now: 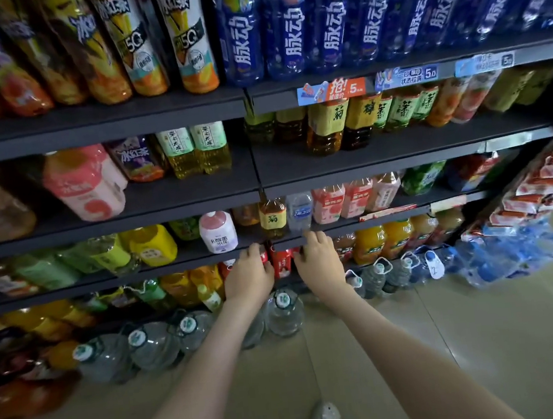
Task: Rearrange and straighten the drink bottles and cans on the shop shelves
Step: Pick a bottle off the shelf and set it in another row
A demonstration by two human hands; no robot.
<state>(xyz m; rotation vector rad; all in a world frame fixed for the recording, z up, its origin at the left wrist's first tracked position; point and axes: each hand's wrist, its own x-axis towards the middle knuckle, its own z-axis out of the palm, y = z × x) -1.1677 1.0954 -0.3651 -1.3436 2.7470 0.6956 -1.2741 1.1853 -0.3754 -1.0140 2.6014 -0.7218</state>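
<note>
A: Where are the hands?

B: Low down. The left hand [248,276] and right hand [319,263] sit on either side of the red bottles [281,262], which stand on the low tier just under a dark shelf [188,262].

A: Holding anything?

B: I cannot tell. The fingers of both hands curl in against the red bottles, but the backs of the hands hide whether either grip is closed round one.

A: What worries you?

B: The gap is tight. The fingertips are up at the shelf edge, so a quick lift would likely knock the knuckles or a bottle cap against it. The middle bottle stands free between the hands, so a sideways nudge could tip it out onto the water jugs [285,311] on the floor [422,347]. The orange juice bottles [370,243] near the right hand could also get bumped.
</note>
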